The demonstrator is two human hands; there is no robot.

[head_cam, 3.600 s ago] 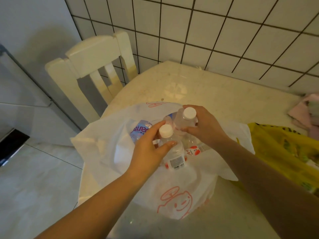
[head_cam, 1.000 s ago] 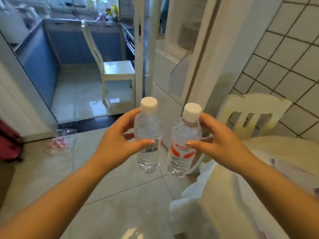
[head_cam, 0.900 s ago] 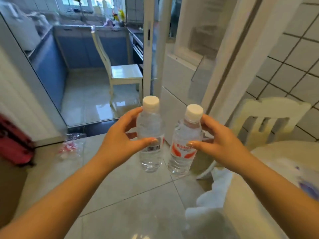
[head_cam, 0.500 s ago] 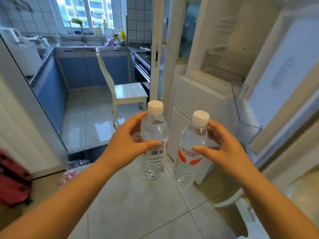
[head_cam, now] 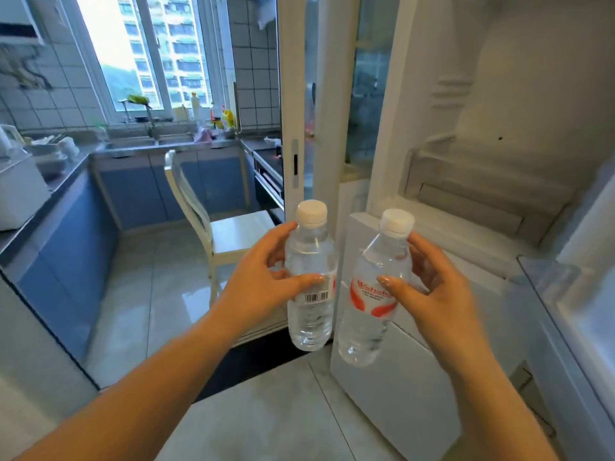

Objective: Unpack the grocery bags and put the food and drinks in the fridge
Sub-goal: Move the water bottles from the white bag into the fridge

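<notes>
Up front in the head view, the left hand [head_cam: 263,287] has its grip clamped round a clear water bottle [head_cam: 311,281], barcode facing the camera, and the right hand [head_cam: 429,291] has its grip clamped round a second bottle [head_cam: 374,294] with a red label. Both bottles, white-capped, are held in the air, close side by side, before the open fridge [head_cam: 492,134]. Beyond stand a white chair [head_cam: 213,224] and blue cabinets [head_cam: 139,191]
</notes>
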